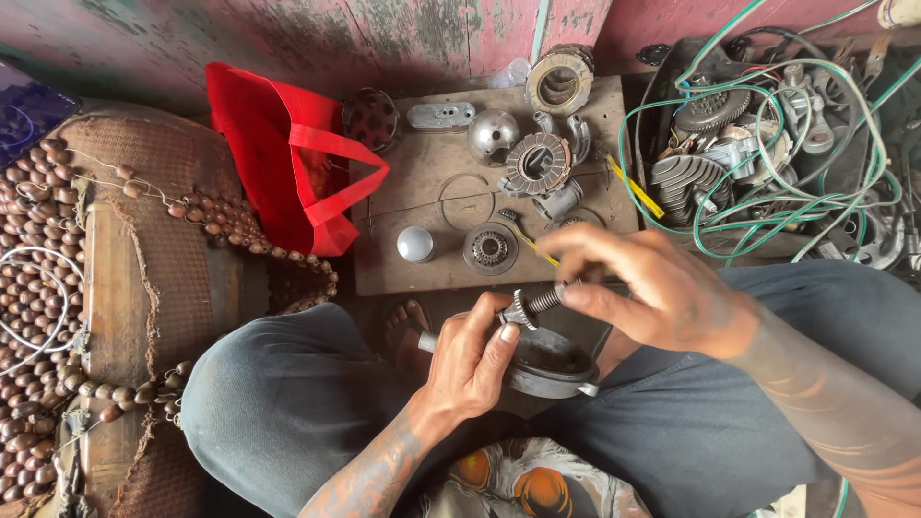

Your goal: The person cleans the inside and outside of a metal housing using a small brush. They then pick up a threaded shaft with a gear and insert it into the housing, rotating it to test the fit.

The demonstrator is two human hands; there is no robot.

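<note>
Fingertips of the right hand (652, 288) pinch the outer end of a short threaded shaft (537, 303), closed on it. The left hand (470, 360) wraps the opposite end, thumb and fingers closed about a toothed collar (518, 312) on the shaft, with a stub of dark metal showing past the knuckles. Both hands hold the part in the air above the lap, over a shallow round cover (552, 364) that rests against the left palm; whether the shaft touches the cover cannot be told.

Long axis: nearly level across the view, rising slightly toward the right hand. The threaded end points to the person's right and a little away from the body; the collared end points left, toward the knee.

Likely faults, as a judgement: the pinch on the threads is a fingertip one, so the shaft could slip or turn out of line if the hands twist against each other. The cover sits loosely under the left hand and could tip off the lap toward the bare foot (408, 321) below.

Beyond the knees, a wooden board (403, 269) carries a gear (490, 248), a clutch plate (537, 163) and a dome cap (415, 244), close enough for a dropped part to scatter them.
</note>
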